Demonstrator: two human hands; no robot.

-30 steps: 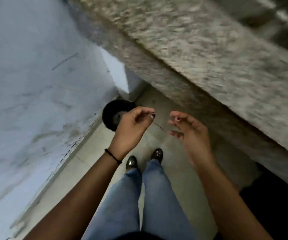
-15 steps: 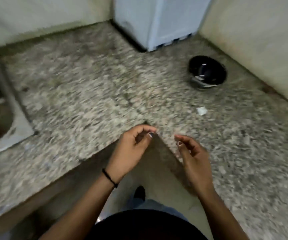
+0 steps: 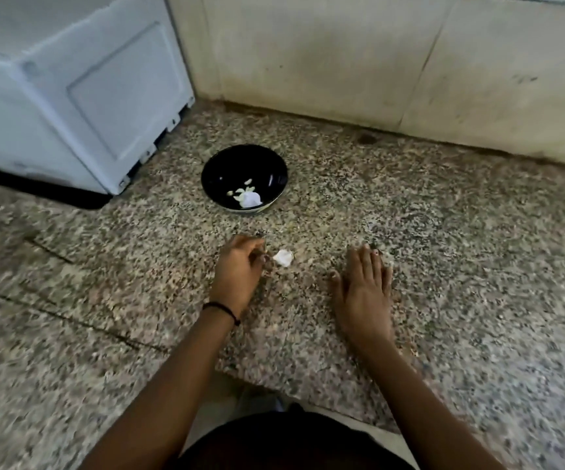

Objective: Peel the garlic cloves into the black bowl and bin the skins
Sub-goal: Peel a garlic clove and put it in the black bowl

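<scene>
Left hand (image 3: 238,271) low on the counter (image 3: 461,249), fingers curled in, tips right beside a white bit (image 3: 283,258). They are blurred, so I cannot tell whether they pinch anything or just close in on it. Looks like a reach for that bit, which could be an unpeeled clove or a loose skin; it is too small to call.

Right hand (image 3: 364,290) lies flat, fingers straight and together, palm on the stone and holding nothing. My read is that it is parked there to steady the body while the left does the picking.

Further out, the black bowl (image 3: 240,164) sits beyond the left hand, apart from the white bit and close enough for an easy drop. Inside it are a few pale cloves (image 3: 240,193) and a brighter white lump (image 3: 252,199) against the near wall, so the peeling looks partly done.

Beyond the bowl on the left stands a white appliance (image 3: 70,89), with the wall (image 3: 342,56) behind. No bin is in view.
</scene>
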